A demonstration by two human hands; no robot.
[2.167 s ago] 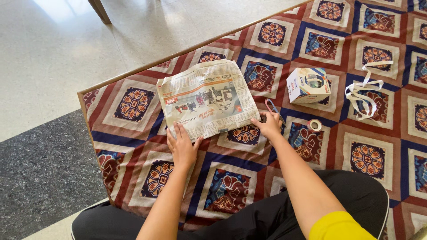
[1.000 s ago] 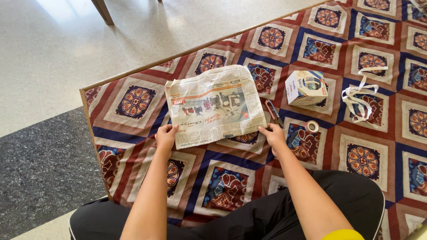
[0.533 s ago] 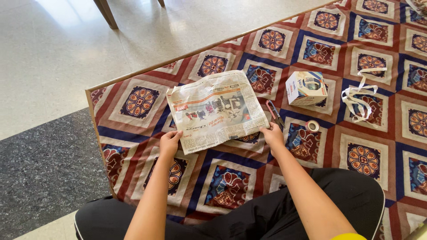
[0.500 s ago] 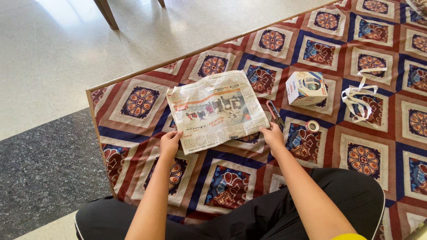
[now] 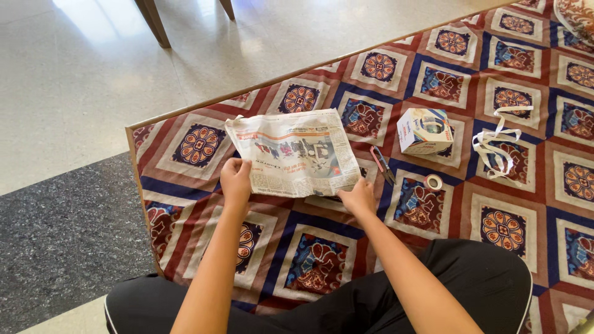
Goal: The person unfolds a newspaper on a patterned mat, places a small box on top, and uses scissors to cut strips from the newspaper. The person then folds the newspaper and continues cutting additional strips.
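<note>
Head view: scissors [image 5: 383, 165], tape roll [image 5: 434, 182] beside newspaper [image 5: 292, 153].

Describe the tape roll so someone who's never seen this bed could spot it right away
On the patterned bedspread, look right of the newspaper that both hands hold, past the scissors. The tape roll lies flat just below the white box. It is the only small ring; the ribbon nearby is loose and tangled.
</note>
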